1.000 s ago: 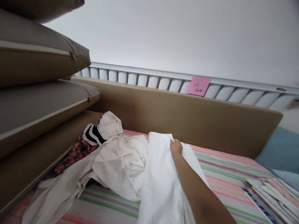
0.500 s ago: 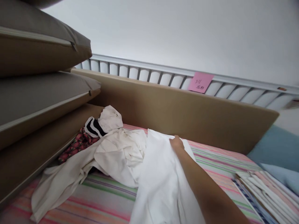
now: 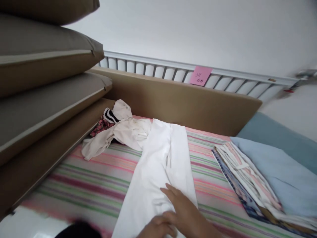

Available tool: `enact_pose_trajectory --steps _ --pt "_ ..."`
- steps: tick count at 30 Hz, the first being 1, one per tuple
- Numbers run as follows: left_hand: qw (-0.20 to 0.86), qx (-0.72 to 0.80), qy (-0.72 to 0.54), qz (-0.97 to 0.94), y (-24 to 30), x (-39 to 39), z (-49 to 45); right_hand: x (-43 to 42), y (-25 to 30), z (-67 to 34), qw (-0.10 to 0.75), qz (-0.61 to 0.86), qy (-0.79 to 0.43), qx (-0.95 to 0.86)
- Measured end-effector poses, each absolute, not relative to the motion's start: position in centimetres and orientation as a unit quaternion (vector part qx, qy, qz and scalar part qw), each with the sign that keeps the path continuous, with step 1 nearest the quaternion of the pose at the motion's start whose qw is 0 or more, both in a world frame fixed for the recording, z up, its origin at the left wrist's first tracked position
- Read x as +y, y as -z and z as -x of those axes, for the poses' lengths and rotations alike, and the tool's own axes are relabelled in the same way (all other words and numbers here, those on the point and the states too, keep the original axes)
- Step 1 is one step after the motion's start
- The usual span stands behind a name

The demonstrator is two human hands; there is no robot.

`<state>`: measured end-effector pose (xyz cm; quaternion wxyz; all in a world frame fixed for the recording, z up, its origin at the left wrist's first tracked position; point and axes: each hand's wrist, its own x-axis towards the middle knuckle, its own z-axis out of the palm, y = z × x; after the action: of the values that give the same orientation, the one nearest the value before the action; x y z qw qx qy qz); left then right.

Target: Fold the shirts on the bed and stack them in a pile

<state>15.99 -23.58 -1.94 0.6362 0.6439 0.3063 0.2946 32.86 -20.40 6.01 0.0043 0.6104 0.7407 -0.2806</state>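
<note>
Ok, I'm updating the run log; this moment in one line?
left hand, right hand: at white garment; crumpled clothes: left; folded clothes: right

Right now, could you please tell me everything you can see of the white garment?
The white garment is smooth-looking fabric, lightly creased, laid across the striped sheet. Two panels lie side by side at its far end, beside the crumpled cream cloth. The left hand and right hand are over its near part, which runs out of view; contact is unclear.
</note>
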Motion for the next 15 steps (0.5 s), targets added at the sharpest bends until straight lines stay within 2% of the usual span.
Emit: enact_pose_trajectory --steps 4,7,12,15 --pt "0.519 0.513 -0.412 -0.545 3.1 -28.9 -8.5 -21.7 -2.1 -32.7 -0.039 -0.633 0.198 0.747" --pt "0.426 0.659 -0.468 -0.407 4.8 -31.6 -3.9 -21.3 -0.1 -32.8 -0.104 -0.628 0.200 0.745" --pt "0.486 0.635 -0.468 -0.377 8.3 -32.7 -4.9 -19.9 -0.6 -33.1 -0.199 -0.626 0.264 0.706" --pt "0.439 0.630 -0.468 -0.438 8.6 -32.6 -7.0 -19.1 -2.0 -33.3 -0.247 -0.630 0.285 0.679"
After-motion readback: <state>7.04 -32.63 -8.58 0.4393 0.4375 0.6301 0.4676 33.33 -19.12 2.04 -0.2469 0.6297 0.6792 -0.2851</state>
